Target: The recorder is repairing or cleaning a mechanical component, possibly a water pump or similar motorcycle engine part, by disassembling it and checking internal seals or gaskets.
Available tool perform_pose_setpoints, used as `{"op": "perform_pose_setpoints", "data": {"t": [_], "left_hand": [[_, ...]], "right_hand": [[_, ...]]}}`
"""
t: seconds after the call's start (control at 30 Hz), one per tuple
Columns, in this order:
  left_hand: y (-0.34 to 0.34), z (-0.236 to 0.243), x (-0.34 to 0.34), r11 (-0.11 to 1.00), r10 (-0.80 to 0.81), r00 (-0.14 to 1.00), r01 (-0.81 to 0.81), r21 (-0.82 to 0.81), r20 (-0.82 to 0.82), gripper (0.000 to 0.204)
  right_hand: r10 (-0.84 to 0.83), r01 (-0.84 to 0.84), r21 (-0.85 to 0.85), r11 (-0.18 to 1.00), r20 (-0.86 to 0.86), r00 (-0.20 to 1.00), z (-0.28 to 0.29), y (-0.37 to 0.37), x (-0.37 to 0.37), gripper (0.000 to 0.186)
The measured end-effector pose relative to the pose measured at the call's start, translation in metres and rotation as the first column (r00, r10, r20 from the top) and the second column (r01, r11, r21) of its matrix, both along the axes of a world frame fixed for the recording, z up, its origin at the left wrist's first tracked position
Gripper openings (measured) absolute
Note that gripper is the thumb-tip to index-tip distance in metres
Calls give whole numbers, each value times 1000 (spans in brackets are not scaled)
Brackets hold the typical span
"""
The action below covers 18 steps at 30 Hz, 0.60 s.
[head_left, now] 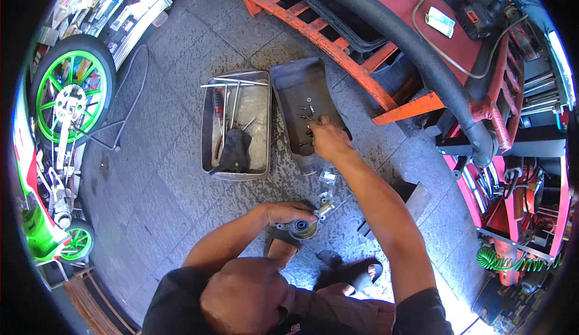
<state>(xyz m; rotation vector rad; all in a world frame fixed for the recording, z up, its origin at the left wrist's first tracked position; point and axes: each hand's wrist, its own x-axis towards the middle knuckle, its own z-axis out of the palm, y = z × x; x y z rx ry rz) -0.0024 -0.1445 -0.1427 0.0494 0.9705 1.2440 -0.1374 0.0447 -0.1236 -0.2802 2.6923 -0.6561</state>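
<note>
Left hand (pixel 288 212) has its fingers curled round a metal part (pixel 303 230), tucked close in, probably to keep it steady. Right hand (pixel 329 139) is dipping bunched fingers into the dark tray (pixel 298 79), which likely corrals those loose screws (pixel 306 117); can't tell if they're gripping one.

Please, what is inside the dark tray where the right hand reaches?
Inside the dark tray lie a small ring-shaped piece and several screw-like pieces. The right hand hides part of its floor; whatever lies beneath cannot be seen.
</note>
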Motion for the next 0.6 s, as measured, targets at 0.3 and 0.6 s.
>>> {"op": "perform_pose_setpoints", "data": {"t": [0.3, 0.6], "left_hand": [[-41, 11, -20, 960, 261, 954, -272, 63, 149, 54], [-21, 22, -51, 866, 488, 873, -482, 136, -16, 55]], "right_hand": [[43, -63, 99, 993, 186, 982, -30, -6, -35, 27], [-410, 116, -587, 801, -398, 821, 68, 60, 7, 47]]}}
